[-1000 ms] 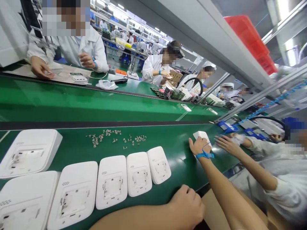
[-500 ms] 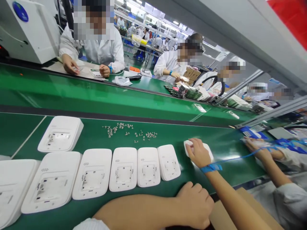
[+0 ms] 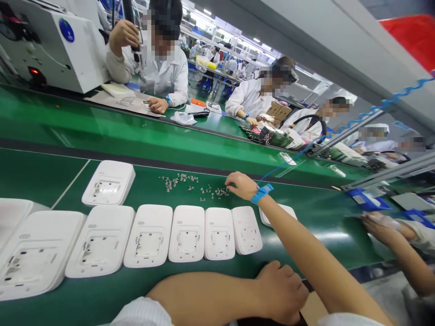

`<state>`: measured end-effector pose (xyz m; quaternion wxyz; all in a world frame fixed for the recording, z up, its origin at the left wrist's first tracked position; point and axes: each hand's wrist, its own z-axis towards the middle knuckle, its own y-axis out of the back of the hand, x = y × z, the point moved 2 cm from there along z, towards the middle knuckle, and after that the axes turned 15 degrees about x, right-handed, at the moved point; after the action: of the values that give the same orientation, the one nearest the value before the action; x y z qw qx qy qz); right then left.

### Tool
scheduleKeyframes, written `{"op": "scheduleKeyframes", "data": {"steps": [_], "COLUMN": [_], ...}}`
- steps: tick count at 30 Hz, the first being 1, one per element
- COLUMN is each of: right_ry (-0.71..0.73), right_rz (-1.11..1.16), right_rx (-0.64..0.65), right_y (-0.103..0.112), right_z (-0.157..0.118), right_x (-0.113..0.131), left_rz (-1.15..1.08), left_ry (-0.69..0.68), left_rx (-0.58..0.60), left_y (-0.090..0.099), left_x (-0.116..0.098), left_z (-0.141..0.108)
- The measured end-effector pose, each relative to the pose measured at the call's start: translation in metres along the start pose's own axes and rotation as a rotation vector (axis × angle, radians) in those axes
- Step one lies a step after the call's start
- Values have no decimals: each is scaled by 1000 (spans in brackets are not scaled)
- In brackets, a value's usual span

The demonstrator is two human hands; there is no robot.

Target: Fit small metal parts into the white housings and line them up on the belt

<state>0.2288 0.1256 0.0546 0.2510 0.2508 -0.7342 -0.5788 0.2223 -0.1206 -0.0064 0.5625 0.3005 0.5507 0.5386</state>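
Observation:
My right hand [image 3: 242, 185], with a blue band at its wrist, reaches over the right end of the scattered small metal parts [image 3: 222, 192]. Its thumb and fingertips are closed together; anything between them is too small to make out. Near the front edge of the green table, my left hand [image 3: 282, 292] rests in a loose fist, its palm side hidden, and no object shows in it. White housings with square recesses stand in a row, the rightmost [image 3: 247, 230] left of my right forearm. Partly behind that forearm lies another white piece [image 3: 287, 211].
One white housing [image 3: 108, 182] sits behind the row at left. A raised green ledge [image 3: 204, 145] runs along the far side, with people in white coats beyond it. Another person's hands [image 3: 382, 226] are at the right. A blue coiled cord [image 3: 384, 106] rises from my wristband.
My right hand has let go of the white piece and moved left to the small metal parts. The view has shifted slightly. A person across the table has raised one hand to a hanging tool.

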Motion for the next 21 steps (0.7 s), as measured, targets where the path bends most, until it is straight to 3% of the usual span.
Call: {"op": "scheduleKeyframes", "data": {"steps": [3, 6, 10, 13, 15, 18, 21], "right_ry": [21, 21, -44, -210, -345, -484, -533], "right_rz": [-18, -31, -37, 24, 92, 134, 138], "right_rx": [48, 62, -49, -209, -236, -217, -217], "right_y": [-14, -22, -8, 9, 13, 6, -14], "right_z": [22, 25, 7, -30, -67, -125, -168], "right_x": [-1, -3, -15, -39, -56, -73, -78], "left_rz": [-21, -42, -70, -92, -106, -109, -40], "left_ry": [-6, 5, 26, 35, 43, 80, 131], "left_rx": [1, 11, 30, 68, 72, 56, 16], "left_y": [-3, -4, 0, 2, 2, 3, 8], "left_x": [1, 3, 4, 6, 7, 7, 7], "left_z": [0, 1, 2, 3, 3, 3, 4]}}
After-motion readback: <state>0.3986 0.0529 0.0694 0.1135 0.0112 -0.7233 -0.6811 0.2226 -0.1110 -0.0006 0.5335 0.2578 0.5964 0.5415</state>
